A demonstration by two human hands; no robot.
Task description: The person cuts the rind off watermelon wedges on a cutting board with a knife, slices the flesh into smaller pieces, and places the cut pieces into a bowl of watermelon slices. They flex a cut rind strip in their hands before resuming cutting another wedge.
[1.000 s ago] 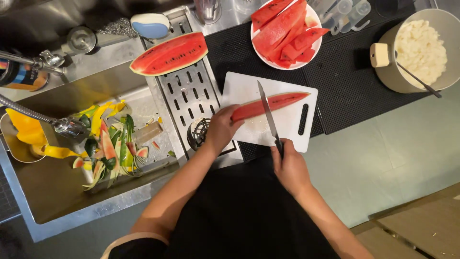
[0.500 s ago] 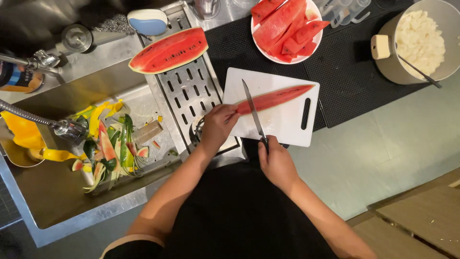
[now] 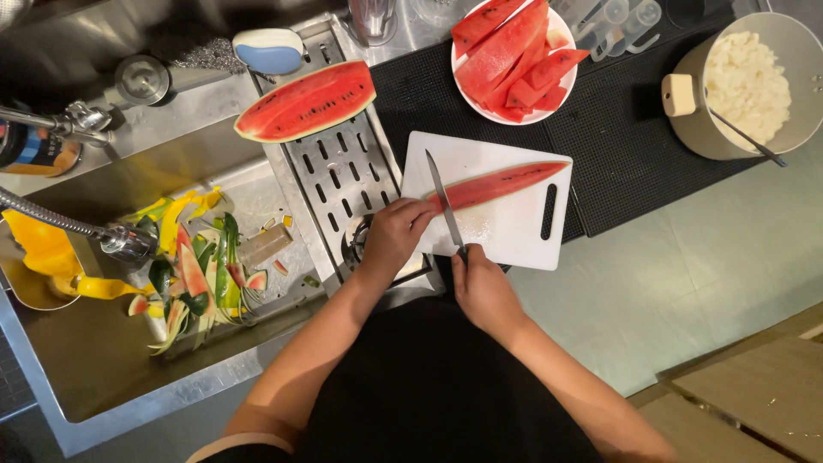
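One watermelon slice (image 3: pixel 501 183) lengthwise left-right

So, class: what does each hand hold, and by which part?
Right hand grips the knife by its handle; left hand pins the watermelon slice at its near end.

Counts: one white rectangular plastic cutting board (image 3: pixel 506 219) at centre, bearing one long thin red watermelon slice (image 3: pixel 501 183); one steel-bladed kitchen knife (image 3: pixel 444 206); two bare hands, the left hand (image 3: pixel 393 236) and the right hand (image 3: pixel 484 287). One large rind-on watermelon wedge (image 3: pixel 307 101) lies upper left of centre, and one round white plate (image 3: pixel 463 86) at top holds several peeled red watermelon pieces (image 3: pixel 514 53), too overlapped to count exactly. One cream pot (image 3: pixel 699 129) at upper right, one metal sink (image 3: pixel 103 360) at left with a pile of rind peelings (image 3: pixel 193 270), uncountable.
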